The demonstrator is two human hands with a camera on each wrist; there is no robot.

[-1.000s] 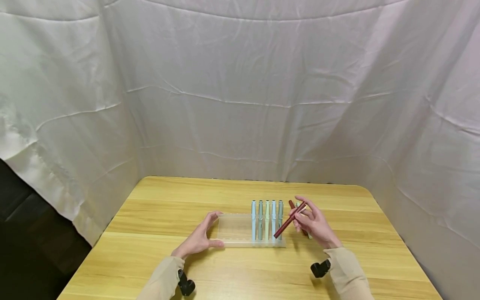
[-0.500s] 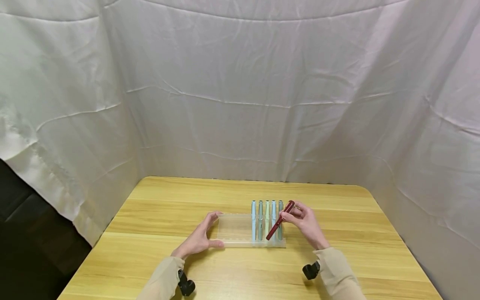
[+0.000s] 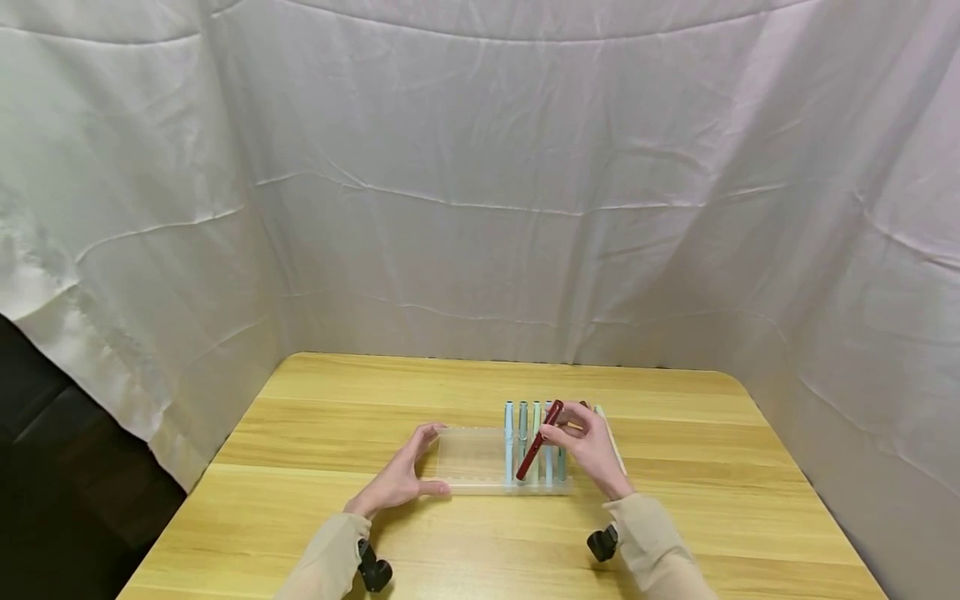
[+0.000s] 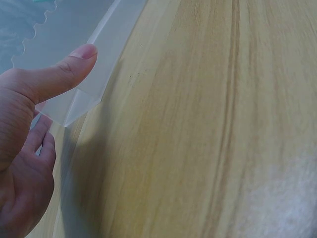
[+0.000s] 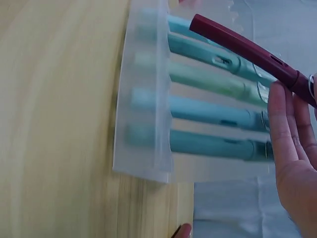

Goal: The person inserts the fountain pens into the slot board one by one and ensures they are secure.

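A clear, frosted pen rack [image 3: 468, 457] stands on the table, with several light blue, grey-green and pale green pens [image 5: 208, 109] lined up in its right half. My left hand [image 3: 399, 479] grips the rack's left end, thumb over the front lip and fingers behind. Between thumb and fingers, my right hand [image 3: 592, 450] pinches a dark red pen [image 5: 242, 47] near its clip end. That pen slants over the racked pens, its lower end close to the front lip. Part of the right-hand pens is hidden behind the hand.
Right of the rack, a pale green pen [image 3: 611, 440] lies on the wooden table [image 3: 480, 550]. Beside it the end of another dark red pen [image 3: 584, 404] shows past my right hand. Light grey curtains [image 3: 480, 208] hang around the table.
My right hand has carried the dark red pen leftward from the rack's right end to over the racked pens, tipping it more upright. My left hand has stayed in place.
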